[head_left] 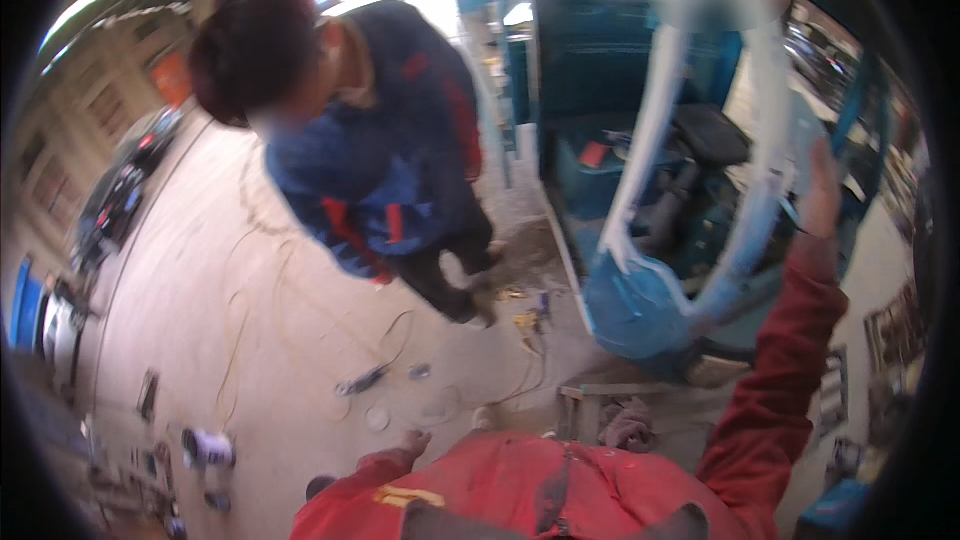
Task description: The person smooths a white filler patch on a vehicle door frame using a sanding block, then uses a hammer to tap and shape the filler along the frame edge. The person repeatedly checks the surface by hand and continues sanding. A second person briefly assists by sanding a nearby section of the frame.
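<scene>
My right hand (822, 190) is raised at the right side of a blue vehicle cab (640, 308). Its fingers stretch upward, looking flat against the side of the cab's whitish front frame (768, 130), though blur hides the exact contact. Low by my body, my left hand (415, 442) hangs over the floor with nothing visible in it, its fingers loosely apart. Through the frame a dark seat (712, 134) shows, and a red item (594, 154) lies on a blue ledge inside.
Another person (390, 150) in a blue and red jacket stands ahead to the left. On the floor are a power tool (362, 380), a yellow tool (527, 322), cables and a can (210, 448). A small stand (590, 392) with a rag (628, 424) is below the cab.
</scene>
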`<control>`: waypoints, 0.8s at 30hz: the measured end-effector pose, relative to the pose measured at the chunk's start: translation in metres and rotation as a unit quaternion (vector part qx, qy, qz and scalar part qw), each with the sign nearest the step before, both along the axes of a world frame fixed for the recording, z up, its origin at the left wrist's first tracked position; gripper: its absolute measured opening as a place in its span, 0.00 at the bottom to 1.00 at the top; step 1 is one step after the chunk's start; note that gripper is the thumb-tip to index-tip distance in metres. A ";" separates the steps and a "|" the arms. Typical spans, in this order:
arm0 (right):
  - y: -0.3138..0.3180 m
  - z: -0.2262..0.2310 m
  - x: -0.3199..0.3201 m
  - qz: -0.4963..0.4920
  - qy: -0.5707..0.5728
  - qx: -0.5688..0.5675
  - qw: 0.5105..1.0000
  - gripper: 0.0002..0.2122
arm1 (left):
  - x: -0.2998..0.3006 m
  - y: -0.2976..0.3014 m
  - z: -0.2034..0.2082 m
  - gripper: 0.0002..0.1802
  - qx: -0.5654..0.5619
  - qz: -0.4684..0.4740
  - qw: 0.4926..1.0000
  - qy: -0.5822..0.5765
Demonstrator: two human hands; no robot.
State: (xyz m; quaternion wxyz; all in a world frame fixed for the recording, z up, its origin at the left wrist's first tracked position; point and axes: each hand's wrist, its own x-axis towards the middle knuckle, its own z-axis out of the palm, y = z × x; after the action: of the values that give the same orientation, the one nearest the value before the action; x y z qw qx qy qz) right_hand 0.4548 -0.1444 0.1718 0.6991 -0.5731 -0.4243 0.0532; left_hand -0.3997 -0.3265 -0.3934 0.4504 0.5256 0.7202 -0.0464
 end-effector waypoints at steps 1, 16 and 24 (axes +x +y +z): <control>-0.002 0.001 -0.022 0.001 0.060 0.006 0.998 0.31 | -0.001 0.005 -0.002 0.29 -0.021 0.035 0.999 -0.014; -0.021 0.035 -0.102 0.146 -0.043 0.056 0.987 0.26 | 0.021 0.039 -0.049 0.29 -0.027 -0.015 0.999 -0.036; -0.006 0.044 -0.069 0.137 0.043 0.088 0.986 0.27 | 0.033 0.046 -0.053 0.29 0.020 -0.108 0.993 0.033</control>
State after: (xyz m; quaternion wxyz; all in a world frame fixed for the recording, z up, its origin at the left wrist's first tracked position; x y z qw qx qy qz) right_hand 0.3857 -0.1504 0.2158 0.7505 -0.4426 -0.4718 0.1354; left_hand -0.3667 -0.2806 -0.4463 0.4081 0.6075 0.6745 -0.0972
